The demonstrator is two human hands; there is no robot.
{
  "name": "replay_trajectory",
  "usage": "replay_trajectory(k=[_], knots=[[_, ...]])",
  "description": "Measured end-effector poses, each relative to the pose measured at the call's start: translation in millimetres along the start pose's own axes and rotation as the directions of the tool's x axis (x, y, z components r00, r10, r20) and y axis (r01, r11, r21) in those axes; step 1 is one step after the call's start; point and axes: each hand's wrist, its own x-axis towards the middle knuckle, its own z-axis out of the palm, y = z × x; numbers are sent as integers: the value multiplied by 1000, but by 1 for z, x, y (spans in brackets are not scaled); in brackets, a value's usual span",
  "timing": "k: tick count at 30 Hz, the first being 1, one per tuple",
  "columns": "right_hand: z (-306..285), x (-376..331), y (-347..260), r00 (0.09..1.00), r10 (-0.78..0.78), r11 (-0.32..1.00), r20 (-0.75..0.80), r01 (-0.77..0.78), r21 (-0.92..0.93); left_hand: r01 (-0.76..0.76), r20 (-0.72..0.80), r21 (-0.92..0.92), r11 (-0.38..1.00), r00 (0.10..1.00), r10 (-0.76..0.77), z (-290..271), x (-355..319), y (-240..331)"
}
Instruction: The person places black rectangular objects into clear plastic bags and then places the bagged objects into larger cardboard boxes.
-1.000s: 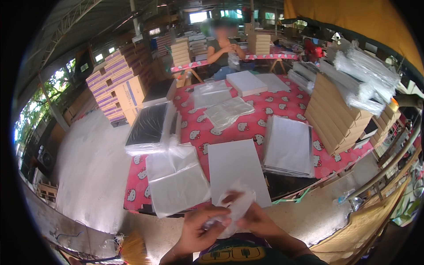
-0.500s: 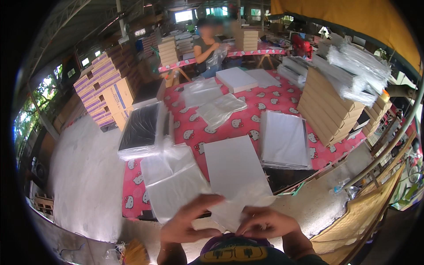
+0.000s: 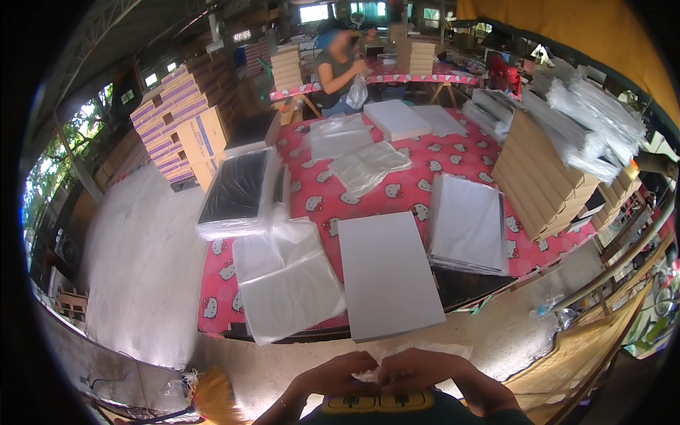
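Observation:
Close to my body, below the table's near edge, my left hand (image 3: 341, 373) and my right hand (image 3: 419, 370) meet with bent fingers. Both pinch a clear plastic bag (image 3: 457, 350), whose thin film shows beyond the right hand and between the fingers. Most of the bag is hidden by my hands. In front of them a stack of white sheets or boards (image 3: 389, 276) lies at the table edge. To its left is a pile of clear plastic bags (image 3: 290, 290). Right of it rests a stack of plastic-covered white sheets (image 3: 467, 223).
Black wrapped panels (image 3: 237, 188) are stacked on the pink patterned tablecloth (image 3: 316, 205). Tall cardboard boxes (image 3: 542, 177) with plastic-wrapped packs (image 3: 591, 120) on top stand at right. More boxes (image 3: 180, 124) rise at left. Another person (image 3: 340, 74) handles plastic beyond the table.
My hands have come together and drawn back toward my body with the plastic bag, uncovering the near end of the white stack. The view has shifted slightly.

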Motion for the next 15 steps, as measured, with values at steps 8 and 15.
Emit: replay_trajectory(k=[8, 15], knots=[[-40, -15, 11, 720, -168, 650, -673, -433, -625, 17, -401, -614, 789, 855, -330, -7, 7, 20], [-63, -18, 29, 413, -278, 722, -867, -506, -472, -207, -325, 51, 977, 922, 212, -8, 42, 51]])
